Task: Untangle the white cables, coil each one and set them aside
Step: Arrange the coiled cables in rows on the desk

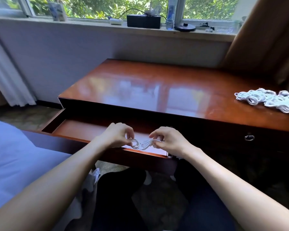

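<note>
While both hands work above the open drawer [83, 129], the left hand [118, 135] pinches a small coil [135, 144] and the right hand [168, 140] pinches its wrapped end; more cables [267, 100] lie heaped at the desk's [157, 87] right edge.

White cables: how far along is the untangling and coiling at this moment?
Done, it seems: a pile of coiled cables lies on the right side of the desk. In hand: the left hand and right hand each pinch an end of one small cable bundle over the open drawer. Left: finish that bundle and set it with the pile. No other loose cable shows.
</note>
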The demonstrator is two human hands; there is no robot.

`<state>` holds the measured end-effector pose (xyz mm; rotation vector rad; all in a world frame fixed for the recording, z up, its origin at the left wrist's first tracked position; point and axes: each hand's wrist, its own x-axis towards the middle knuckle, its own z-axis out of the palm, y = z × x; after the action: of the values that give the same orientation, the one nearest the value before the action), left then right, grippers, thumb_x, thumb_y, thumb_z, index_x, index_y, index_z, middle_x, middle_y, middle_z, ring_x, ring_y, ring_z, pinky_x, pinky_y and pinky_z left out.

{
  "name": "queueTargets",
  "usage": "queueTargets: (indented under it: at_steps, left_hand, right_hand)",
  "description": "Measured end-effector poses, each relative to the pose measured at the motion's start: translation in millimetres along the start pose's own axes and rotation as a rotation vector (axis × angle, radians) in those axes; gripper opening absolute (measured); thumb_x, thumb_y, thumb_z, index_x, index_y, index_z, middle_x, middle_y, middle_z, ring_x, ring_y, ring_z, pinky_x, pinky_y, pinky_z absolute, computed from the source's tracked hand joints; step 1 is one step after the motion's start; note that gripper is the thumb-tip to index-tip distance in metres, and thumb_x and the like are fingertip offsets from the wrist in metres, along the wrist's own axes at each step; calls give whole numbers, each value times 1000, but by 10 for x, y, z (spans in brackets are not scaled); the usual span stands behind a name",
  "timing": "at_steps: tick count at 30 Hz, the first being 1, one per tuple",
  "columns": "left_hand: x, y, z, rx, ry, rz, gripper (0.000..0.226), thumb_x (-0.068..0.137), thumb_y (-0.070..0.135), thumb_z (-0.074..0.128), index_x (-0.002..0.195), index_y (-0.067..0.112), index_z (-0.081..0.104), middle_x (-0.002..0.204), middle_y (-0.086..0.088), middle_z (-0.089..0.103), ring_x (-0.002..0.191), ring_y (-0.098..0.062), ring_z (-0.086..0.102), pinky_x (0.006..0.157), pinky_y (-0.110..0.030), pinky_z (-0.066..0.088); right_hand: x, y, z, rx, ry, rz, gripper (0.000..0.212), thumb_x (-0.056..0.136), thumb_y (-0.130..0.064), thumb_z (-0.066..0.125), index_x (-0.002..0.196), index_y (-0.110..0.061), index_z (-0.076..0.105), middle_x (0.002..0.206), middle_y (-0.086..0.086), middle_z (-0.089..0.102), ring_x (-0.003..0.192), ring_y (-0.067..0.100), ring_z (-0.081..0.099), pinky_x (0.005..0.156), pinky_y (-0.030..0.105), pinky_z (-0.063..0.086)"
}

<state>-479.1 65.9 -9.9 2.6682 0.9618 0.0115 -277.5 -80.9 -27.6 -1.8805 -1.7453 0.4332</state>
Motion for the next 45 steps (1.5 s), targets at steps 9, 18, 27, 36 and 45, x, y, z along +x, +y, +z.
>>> queueTargets:
  at_steps: [9, 18, 27, 36, 45]
  left_hand:
    - [-8, -104, 31, -181, -119, -49, 19, 73, 35, 85, 89, 31, 75, 82, 20, 68, 79, 0, 62, 72, -22, 49]
    - [33, -17, -8, -83, -190, -54, 19, 83, 41, 77, 99, 31, 75, 94, 17, 69, 90, -5, 57, 81, -26, 38]
    - [198, 399, -122, -70, -142, 46, 19, 90, 43, 67, 105, 33, 72, 101, 19, 67, 99, -5, 60, 98, -33, 41]
    - [945, 1353, -190, -34, 13, 330, 13, 92, 40, 64, 102, 34, 70, 98, 20, 66, 99, -7, 61, 97, -39, 44]
    - [1865, 2433, -74, -57, 61, 488, 14, 95, 39, 63, 107, 34, 68, 106, 19, 67, 102, -11, 60, 93, -35, 41]
  right_hand:
    - [-1, 40, 75, -12, -208, 11, 21, 89, -19, 67, 107, -27, 74, 89, -13, 66, 75, 0, 58, 73, 19, 47]
    - [-88, 59, -19, 37, -191, 53, 20, 93, -24, 64, 111, -27, 73, 101, -14, 65, 89, 2, 63, 73, 12, 49]
    - [-287, 252, -488, 36, -28, 40, 21, 95, -24, 61, 110, -33, 72, 104, -17, 67, 99, 2, 62, 93, 31, 52]
    - [-591, 804, -1394, -9, 148, 138, 20, 95, -20, 63, 111, -26, 74, 105, -10, 71, 96, 5, 64, 93, 29, 50]
    - [-849, 1683, -2254, -47, 292, 293, 21, 93, -19, 64, 109, -27, 74, 105, -12, 70, 93, 6, 65, 91, 28, 51]
